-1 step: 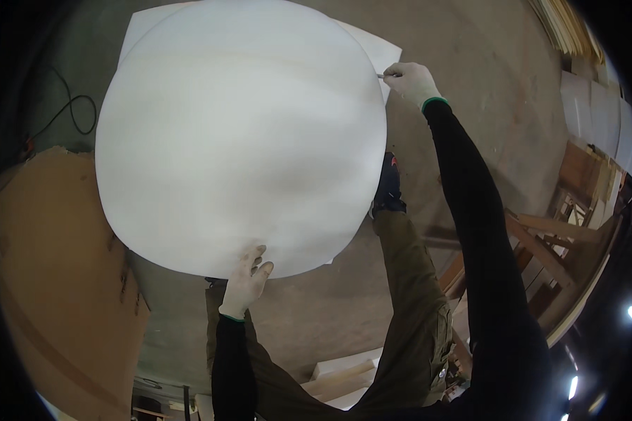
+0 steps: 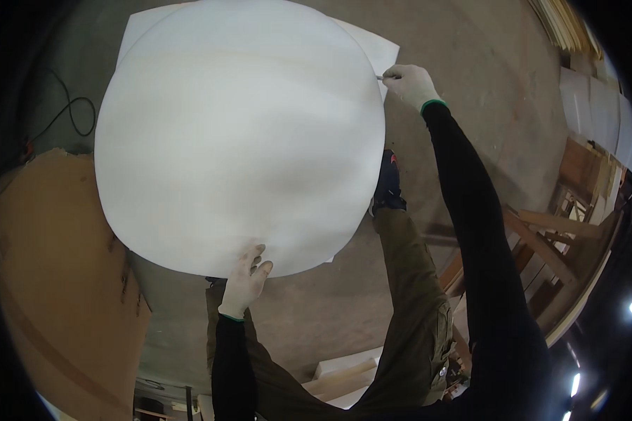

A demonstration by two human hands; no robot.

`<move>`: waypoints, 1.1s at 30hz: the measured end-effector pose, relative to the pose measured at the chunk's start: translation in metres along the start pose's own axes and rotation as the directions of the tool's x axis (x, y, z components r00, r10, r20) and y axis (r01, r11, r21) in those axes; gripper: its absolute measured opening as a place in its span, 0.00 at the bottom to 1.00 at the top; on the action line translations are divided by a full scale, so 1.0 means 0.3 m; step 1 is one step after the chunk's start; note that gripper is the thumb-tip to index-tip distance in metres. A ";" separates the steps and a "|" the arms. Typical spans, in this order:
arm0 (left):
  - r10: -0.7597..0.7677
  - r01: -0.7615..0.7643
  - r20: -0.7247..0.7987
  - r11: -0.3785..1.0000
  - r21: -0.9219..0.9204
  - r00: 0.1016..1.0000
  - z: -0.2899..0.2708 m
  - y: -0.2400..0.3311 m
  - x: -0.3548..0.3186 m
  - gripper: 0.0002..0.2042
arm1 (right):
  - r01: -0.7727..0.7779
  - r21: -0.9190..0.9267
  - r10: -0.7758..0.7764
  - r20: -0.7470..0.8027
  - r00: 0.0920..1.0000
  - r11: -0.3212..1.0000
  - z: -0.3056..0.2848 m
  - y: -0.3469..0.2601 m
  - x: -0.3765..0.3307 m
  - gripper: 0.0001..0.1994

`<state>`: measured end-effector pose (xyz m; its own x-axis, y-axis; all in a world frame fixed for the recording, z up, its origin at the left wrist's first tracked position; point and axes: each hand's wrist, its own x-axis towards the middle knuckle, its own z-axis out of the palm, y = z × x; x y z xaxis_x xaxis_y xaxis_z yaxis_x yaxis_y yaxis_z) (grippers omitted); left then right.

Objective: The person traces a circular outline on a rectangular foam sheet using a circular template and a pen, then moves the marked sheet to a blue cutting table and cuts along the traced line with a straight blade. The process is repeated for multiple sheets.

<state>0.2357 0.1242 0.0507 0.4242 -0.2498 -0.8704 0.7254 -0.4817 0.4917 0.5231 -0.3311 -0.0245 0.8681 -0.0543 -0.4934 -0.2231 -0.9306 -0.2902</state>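
Observation:
A large round white panel (image 2: 232, 133) takes up the middle of the view, lying over a white angular sheet (image 2: 372, 45) whose corners stick out at the far side. My gloved left hand (image 2: 244, 282) rests on the panel's near edge, fingers partly spread, holding nothing. At the panel's far right rim, my gloved right hand (image 2: 412, 84) pinches a thin pen-like stick (image 2: 381, 77). Its tip meets the rim over the sheet; most of the stick is hidden in the fingers, so its exact kind is unclear.
A big brown board (image 2: 63, 281) stands at the left, near a black cable (image 2: 70, 105) on the floor. Wooden frames (image 2: 541, 242) and stacked white sheets (image 2: 597, 109) are on the right. My shoe (image 2: 390, 182) is beside the panel's right edge.

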 end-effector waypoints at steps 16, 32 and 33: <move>0.103 -0.087 -0.096 0.984 0.156 0.990 0.027 0.085 -0.072 0.25 | -0.114 0.180 0.137 -0.122 0.983 0.977 0.172 0.341 -0.383 0.13; 0.086 -0.063 -0.112 0.979 0.195 0.990 0.354 -0.047 -0.186 0.22 | -0.036 0.113 0.059 -0.207 0.976 0.993 0.358 0.348 -0.581 0.12; 0.098 -0.072 -0.118 0.976 0.204 0.988 0.383 -0.067 -0.198 0.22 | -0.056 0.093 0.071 -0.159 0.985 0.994 0.358 0.323 -0.593 0.11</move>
<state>0.1337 0.0523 0.0897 0.5541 -0.1945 -0.8094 0.5671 -0.6236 0.5380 0.2995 -0.3728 -0.0529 0.9095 -0.1769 -0.3762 -0.3122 -0.8882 -0.3372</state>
